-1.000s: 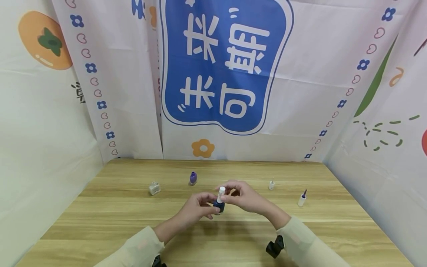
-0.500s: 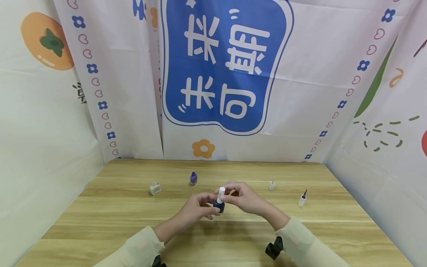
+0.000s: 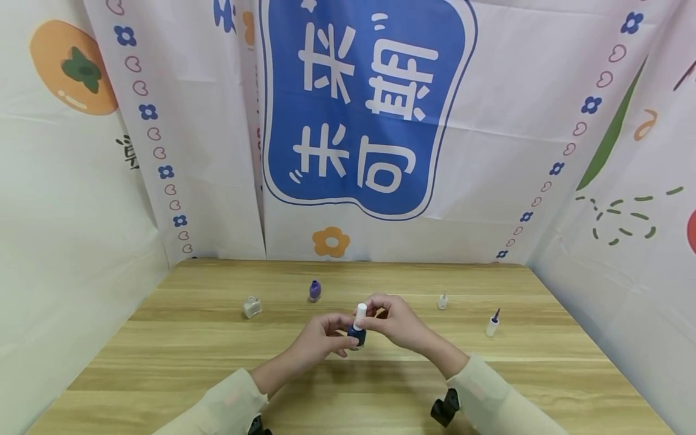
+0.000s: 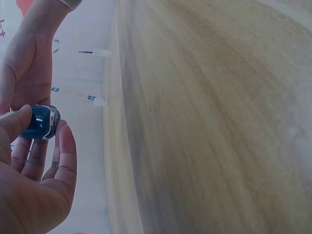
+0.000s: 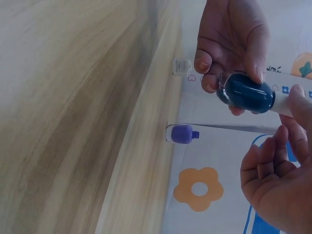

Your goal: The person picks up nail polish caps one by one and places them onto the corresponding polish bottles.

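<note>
A dark blue nail polish bottle (image 3: 356, 336) is held up over the middle of the table, tilted slightly, its white cap (image 3: 361, 310) on top. My left hand (image 3: 318, 343) pinches the bottle's glass body between thumb and fingers. On the other side, my right hand (image 3: 397, 321) grips the cap with thumb and fingertips. In the right wrist view the glass body (image 5: 246, 92) meets the cap's lower end, and the right thumb covers part of the cap. The left thumb lies across the glass (image 4: 41, 122) in the left wrist view.
Behind the hands stands an uncapped purple nail polish bottle (image 3: 315, 292), with a clear, whitish bottle (image 3: 252, 307) to its left. Two white caps stand brush-up at the right: one with a pale brush (image 3: 443, 301), one with a purple brush (image 3: 492, 325). Printed cloth (image 3: 489, 181) encloses the table.
The right hand's fingers have shifted slightly on the white cap, with the thumb now further across it. My left hand and the bottle stay in place.
</note>
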Demonstrator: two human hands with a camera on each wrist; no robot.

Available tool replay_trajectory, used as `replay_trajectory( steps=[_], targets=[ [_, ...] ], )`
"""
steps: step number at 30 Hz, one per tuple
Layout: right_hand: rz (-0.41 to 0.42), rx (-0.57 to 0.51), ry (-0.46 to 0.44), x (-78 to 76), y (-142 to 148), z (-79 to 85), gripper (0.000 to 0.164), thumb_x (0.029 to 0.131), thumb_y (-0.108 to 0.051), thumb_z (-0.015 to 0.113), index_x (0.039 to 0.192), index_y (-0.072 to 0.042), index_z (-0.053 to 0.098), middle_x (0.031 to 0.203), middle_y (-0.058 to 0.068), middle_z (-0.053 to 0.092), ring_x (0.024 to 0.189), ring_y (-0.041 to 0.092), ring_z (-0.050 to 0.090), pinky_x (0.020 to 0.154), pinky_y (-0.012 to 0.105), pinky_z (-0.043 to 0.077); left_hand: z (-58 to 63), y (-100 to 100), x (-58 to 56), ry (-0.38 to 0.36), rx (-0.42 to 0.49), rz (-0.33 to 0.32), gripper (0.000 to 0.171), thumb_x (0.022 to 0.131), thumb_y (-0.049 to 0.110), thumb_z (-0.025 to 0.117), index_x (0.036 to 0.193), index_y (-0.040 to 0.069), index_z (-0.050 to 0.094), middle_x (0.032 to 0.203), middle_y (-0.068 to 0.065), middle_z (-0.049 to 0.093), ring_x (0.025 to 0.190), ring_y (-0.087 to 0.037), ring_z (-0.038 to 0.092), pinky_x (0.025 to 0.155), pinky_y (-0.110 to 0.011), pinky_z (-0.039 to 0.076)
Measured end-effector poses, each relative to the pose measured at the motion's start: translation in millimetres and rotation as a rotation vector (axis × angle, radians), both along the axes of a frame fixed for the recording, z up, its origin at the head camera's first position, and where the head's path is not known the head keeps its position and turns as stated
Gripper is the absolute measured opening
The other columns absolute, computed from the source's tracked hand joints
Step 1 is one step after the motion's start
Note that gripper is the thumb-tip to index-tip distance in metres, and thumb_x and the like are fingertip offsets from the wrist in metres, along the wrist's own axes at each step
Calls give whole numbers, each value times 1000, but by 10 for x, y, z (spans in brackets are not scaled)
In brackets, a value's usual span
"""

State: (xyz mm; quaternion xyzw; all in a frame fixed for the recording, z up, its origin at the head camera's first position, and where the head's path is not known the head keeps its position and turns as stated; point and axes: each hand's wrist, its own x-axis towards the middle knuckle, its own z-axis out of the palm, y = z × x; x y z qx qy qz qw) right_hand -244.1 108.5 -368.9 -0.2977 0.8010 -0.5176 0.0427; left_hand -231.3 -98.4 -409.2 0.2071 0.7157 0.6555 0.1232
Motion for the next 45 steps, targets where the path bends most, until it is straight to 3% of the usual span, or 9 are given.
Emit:
replay_trajectory(
  steps=[5,8,15,24,31,39,45],
  targets=[
    [-5,-13,4,163,-42,179,6,91,-5,68,88,-2,64,83,2,58,78,18,52,68,28,47,6,-1,13,6,2,2,30,87,8,72,113,-5,64,105,-11,67,85,-22,66,68,-33,58],
    [-16,-14,11,179,-53,182,9,90,-6,69,86,-3,61,81,2,57,75,18,50,66,27,45,16,0,29,6,4,3,30,88,7,72,113,-6,64,104,-11,67,85,-22,67,68,-33,58],
    [-71,-4,28,-36,-43,-158,23,88,-23,74,83,-9,57,81,1,57,73,17,51,62,26,45,30,-2,47,1,13,3,29,89,6,71,113,-7,63,104,-11,68,86,-23,67,69,-36,58],
    [-104,19,12,44,-77,-66,23,87,-15,75,80,-7,53,80,0,54,72,18,49,61,24,43,4,-4,46,7,14,-4,28,88,6,70,112,-7,63,104,-12,68,86,-22,67,69,-33,58],
    [-27,16,-7,28,-6,21,12,90,-11,71,96,-4,63,86,2,57,81,20,51,68,27,45,-1,-4,31,-3,11,7,29,87,7,72,112,-6,64,104,-11,67,87,-22,67,69,-33,58],
    [177,43,-2,-108,119,13,29,96,-14,63,123,-4,64,100,6,61,92,25,54,73,31,51,10,-6,29,-4,0,5,29,87,8,73,111,-5,64,104,-11,67,88,-23,67,70,-33,57],
    [226,73,-45,-116,131,12,30,99,-17,59,127,-6,62,104,4,59,90,21,54,74,34,51,12,0,25,-4,-1,-3,29,87,8,72,112,-5,63,104,-11,68,88,-22,67,70,-33,58]
  ],
)
